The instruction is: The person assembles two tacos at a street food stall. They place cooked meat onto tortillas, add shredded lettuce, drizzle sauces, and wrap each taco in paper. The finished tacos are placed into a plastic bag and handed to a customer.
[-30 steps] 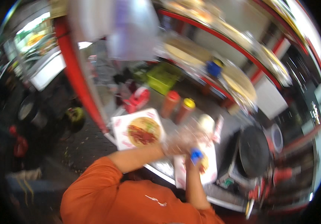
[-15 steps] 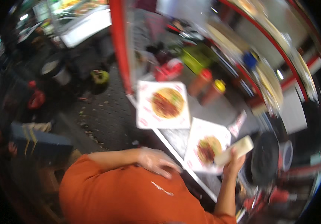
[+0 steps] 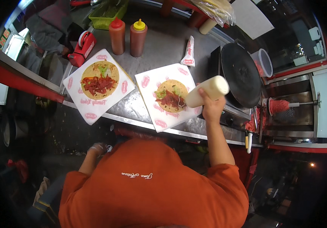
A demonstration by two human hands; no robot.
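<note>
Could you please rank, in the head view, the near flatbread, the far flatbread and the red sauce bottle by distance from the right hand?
From the right hand:
1. Near flatbread, just left of the hand.
2. Far flatbread, further left on its own paper.
3. Red sauce bottle, at the counter's back, about as far; too close to call.

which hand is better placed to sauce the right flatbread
Right. The right hand already grips the white squeeze bottle, tilted with its tip over that flatbread. The left hand hangs below the counter edge.
</note>
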